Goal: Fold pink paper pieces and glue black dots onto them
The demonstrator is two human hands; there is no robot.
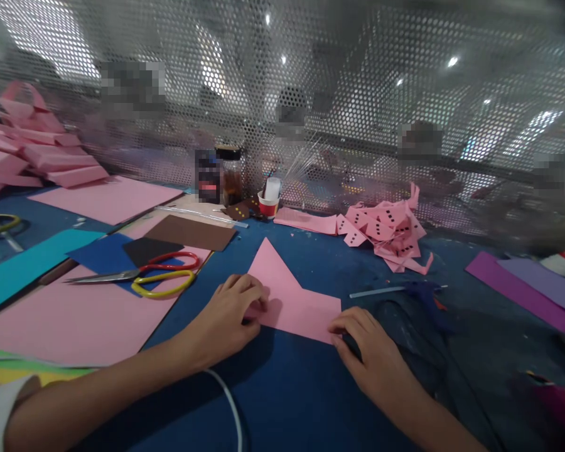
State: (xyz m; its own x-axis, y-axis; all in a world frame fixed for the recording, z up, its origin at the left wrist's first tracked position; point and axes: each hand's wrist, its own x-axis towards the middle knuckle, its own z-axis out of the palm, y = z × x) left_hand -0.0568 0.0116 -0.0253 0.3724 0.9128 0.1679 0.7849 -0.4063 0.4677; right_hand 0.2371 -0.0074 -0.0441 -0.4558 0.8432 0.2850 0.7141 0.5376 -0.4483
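A folded pink paper point(292, 298) with a pointed top lies on the blue table point(282, 389) in front of me. My left hand point(228, 317) rests on the paper's left edge with fingers curled and pressing down. My right hand point(370, 351) pinches the paper's lower right corner with fingertips together. Both forearms reach in from the bottom of the view.
Scissors point(145, 273) with red and yellow handles lie on coloured sheets at the left. A large pink sheet point(70, 320) sits near left. Pink dotted scraps point(388, 232) pile up at the back right. A jar point(230, 176), a small cup point(269, 202) and a perforated metal screen point(358, 94) stand behind. Purple sheets point(527, 285) lie far right.
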